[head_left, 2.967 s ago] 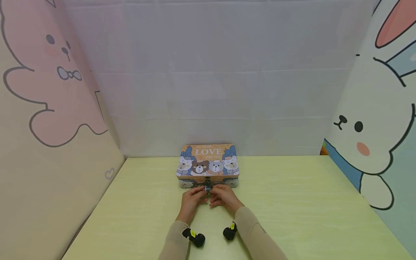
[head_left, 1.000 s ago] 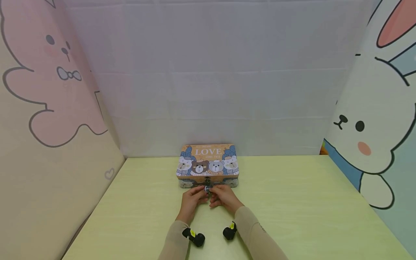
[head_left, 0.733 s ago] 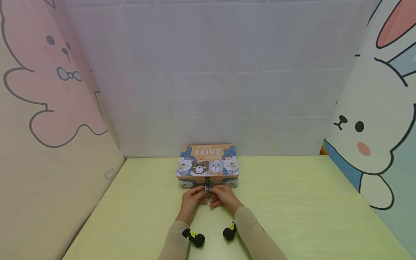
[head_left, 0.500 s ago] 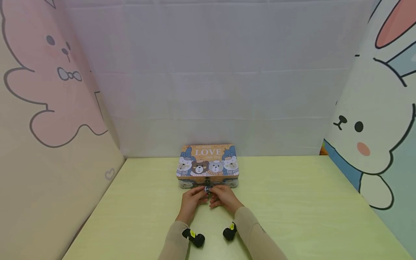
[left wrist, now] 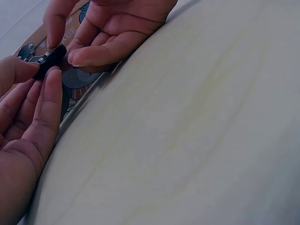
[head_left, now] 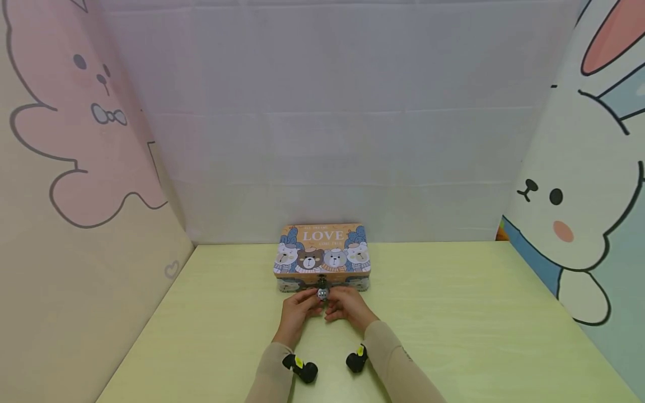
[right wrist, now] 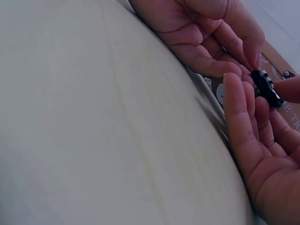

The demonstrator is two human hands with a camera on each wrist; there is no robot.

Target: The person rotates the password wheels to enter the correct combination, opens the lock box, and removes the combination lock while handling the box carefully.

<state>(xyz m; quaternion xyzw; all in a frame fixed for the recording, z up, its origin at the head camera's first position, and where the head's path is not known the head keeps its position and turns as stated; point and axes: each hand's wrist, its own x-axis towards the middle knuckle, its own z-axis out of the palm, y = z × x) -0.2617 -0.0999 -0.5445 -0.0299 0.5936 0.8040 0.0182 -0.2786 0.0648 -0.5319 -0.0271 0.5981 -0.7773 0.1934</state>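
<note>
A tin box printed with bears and the word LOVE stands with its lid down, a metal clasp at its front. At that clasp is a small black combination padlock with silver number dials. My left hand pinches it from the left; in the left wrist view the thumb lies by the dials and the fingers support the padlock from below. From the other side my right hand holds it, with thumb and fingers around the padlock in the right wrist view. The dial numbers are too small to read.
The pale yellow-green table extends to both sides of the box. Behind it hangs a white cloth backdrop. Cartoon-printed panels flank the table on left and right. A black camera sits on each wrist.
My right thumb has shifted slightly off the padlock's face, so more of the dials shows than half a second ago. The box and both forearms have stayed in place.
</note>
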